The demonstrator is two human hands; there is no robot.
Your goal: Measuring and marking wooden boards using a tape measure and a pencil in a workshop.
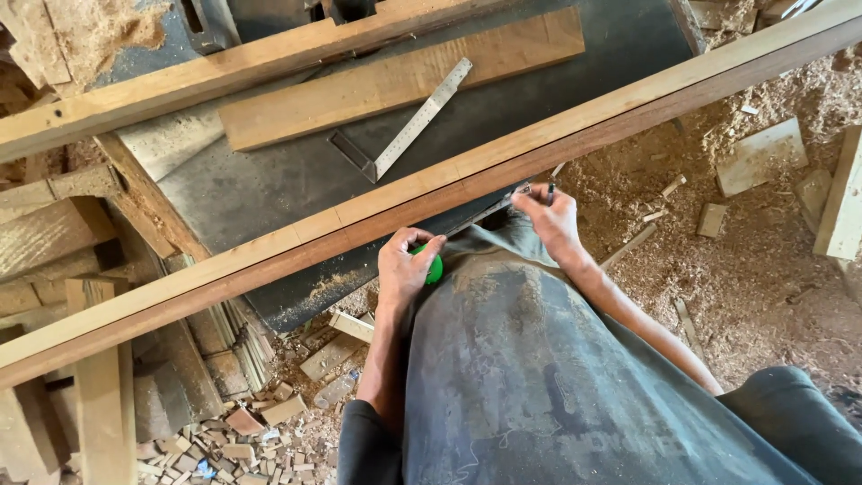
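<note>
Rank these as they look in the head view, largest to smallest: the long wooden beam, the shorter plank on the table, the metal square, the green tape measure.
1. Long beam, spanning the frame.
2. Plank.
3. Metal square.
4. Green tape measure, mostly hidden by the left hand, so its size is unsure.

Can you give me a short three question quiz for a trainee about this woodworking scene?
1. True or false: the left hand holds a green tape measure case.
2. Which tool lies on the dark grey machine table? A) hammer B) metal try square C) chisel
3. What does the right hand pinch against the long wooden rail?

Key:
1. True.
2. B; it lies beside the short pale wooden board.
3. The extended tape blade, with a thin dark pencil-like tool in its fingers.
</note>
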